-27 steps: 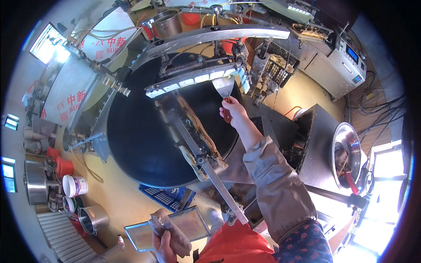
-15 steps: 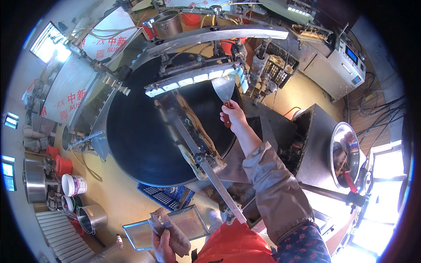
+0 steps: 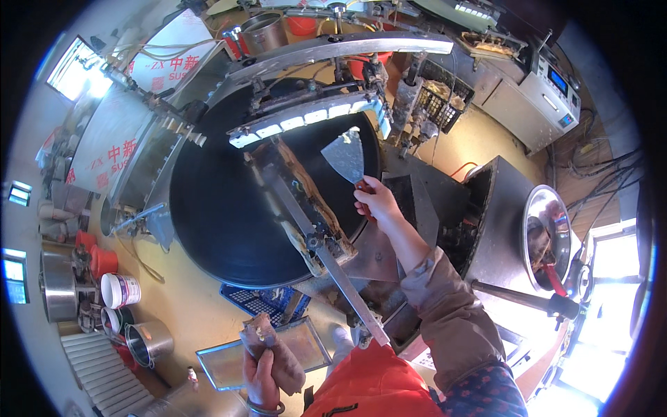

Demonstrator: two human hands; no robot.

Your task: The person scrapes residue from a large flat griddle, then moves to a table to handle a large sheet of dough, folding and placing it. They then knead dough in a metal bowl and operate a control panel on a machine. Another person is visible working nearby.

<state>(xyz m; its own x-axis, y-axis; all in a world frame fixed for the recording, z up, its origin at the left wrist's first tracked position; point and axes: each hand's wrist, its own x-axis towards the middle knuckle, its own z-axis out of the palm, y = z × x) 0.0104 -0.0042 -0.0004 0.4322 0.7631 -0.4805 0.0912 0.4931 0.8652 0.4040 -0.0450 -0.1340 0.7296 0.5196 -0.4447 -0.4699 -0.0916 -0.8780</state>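
Observation:
My right hand (image 3: pixel 379 201) is closed round the red-brown handle of a scraper (image 3: pixel 345 156). Its wide metal blade points away from me over the right part of a big round black griddle (image 3: pixel 222 208), and a pale scrap sits on the blade's far edge. Just beyond the blade runs a metal bar with a row of bright white panels (image 3: pixel 316 117). At the lower edge, my left hand (image 3: pixel 260 380) grips a brown folded roll (image 3: pixel 273 354), perhaps cloth; its kind is unclear.
A long frame with a metal bar (image 3: pixel 295 208) and yellowish crusted edges crosses the griddle toward me. Below lie a blue plastic crate (image 3: pixel 264 304) and a shallow framed tray (image 3: pixel 236 361). On the right stands a dark metal housing with a shiny bowl (image 3: pixel 547 236); pails (image 3: pixel 119 290) stand left.
My right hand has drawn the scraper back toward me, and its blade has come away from the white-panelled bar. A pale scrap now shows on the blade. My left hand keeps the brown roll.

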